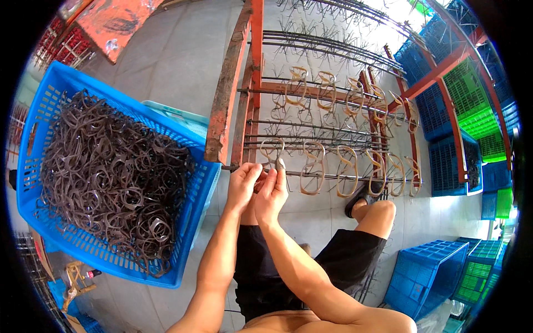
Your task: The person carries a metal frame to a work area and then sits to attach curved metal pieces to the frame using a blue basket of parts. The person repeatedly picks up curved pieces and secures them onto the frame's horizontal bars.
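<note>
Both my hands are together at the near left end of a metal rod (327,176) on the rack. My right hand (271,194) is closed, its raised fingers pinching the lower part of a tan frame (272,142) shaped like an eyeglass front. Pressed close beside it, my left hand (243,186) is closed too, thumb and fingers at the rod; what they grip is hidden. Similar tan frames, such as this one (322,166), hang upright in a row to the right. Another row of them (333,89) hangs farther back.
At left, a blue plastic basket (191,244) holds a heap of dark brown frames (111,172). The rack's orange, worn post (225,105) stands just beyond my hands. Thin wire prongs (316,47) stick out from the far rods. Blue crates (425,277) stand at lower right.
</note>
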### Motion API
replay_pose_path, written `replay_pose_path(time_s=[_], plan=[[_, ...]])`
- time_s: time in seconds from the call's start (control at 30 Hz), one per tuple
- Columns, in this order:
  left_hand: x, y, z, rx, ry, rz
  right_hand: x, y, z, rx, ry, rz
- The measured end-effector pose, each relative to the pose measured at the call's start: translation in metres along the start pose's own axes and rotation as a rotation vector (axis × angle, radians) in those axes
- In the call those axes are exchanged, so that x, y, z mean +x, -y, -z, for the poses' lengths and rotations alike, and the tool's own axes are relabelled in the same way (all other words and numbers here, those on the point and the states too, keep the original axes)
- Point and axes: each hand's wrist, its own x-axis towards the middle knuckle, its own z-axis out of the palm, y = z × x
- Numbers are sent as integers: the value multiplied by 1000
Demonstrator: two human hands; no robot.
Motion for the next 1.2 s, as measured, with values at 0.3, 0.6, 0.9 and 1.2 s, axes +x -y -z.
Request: replay_pose_path(time_s=[0.3,0.6,0.9,1.2], plan=[[-4,5,-5,5,-147,-28,6,5,7,-224,65,-13],[-6,3,-14,154,-134,-106,11,13,17,-140,42,-52],[-7,-6,-5,-89,-138,77,10,3,7,-70,97,29],[-9,-4,-21,177,-230,-102,10,5,13,-113,35,29]])
